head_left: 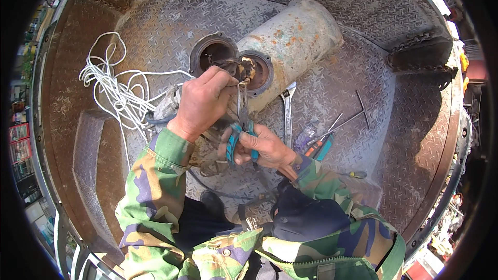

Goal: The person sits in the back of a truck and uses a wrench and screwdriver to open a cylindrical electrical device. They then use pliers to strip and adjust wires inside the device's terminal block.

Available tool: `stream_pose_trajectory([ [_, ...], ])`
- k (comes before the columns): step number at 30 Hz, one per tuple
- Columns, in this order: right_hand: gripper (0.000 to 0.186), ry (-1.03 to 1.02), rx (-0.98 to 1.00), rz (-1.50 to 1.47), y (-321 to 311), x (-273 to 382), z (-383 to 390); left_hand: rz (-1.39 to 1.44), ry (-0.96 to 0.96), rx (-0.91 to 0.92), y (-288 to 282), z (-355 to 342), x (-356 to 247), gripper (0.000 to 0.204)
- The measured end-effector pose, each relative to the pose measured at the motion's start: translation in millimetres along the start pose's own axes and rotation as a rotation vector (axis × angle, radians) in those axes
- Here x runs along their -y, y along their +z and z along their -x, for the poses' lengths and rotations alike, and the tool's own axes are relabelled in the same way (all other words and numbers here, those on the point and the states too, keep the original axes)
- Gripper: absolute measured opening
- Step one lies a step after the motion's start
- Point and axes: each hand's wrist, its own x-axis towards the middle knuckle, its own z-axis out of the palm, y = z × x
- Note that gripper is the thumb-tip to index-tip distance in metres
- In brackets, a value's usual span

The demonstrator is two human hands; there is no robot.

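My left hand (204,98) pinches a small thin piece (238,83) at the dark, corroded fittings (248,70) in a round flanged opening on a large weathered metal cylinder (292,33). A second dark, round flanged opening (210,44) sits just left of it. My right hand (258,147) grips teal-handled pliers (242,116), their jaws pointing up at the piece by my left fingertips. What exactly the jaws touch is too small to tell. An adjustable wrench (287,116) lies to the right, under the cylinder's edge.
A rusty treadplate bed with raised walls (420,124) surrounds me. Coiled white cord (116,93) lies left. At right are a T-handle tool (363,109), a purple-and-clear object (304,137), screwdrivers (315,148), a teal tool (324,149) and another screwdriver (355,175).
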Motion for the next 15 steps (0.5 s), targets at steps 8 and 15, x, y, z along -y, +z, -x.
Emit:
stream_pose_trajectory([
  [8, 0.050, -0.015, -0.005, -0.068, -2, -4, -4, 0.003, 0.029, -0.035, 3, 0, 2, 0.017],
  [15, 0.051, -0.064, 0.015, -0.094, -6, -10, -9, -0.016, 0.034, -0.036, 3, -1, 2, 0.017],
])
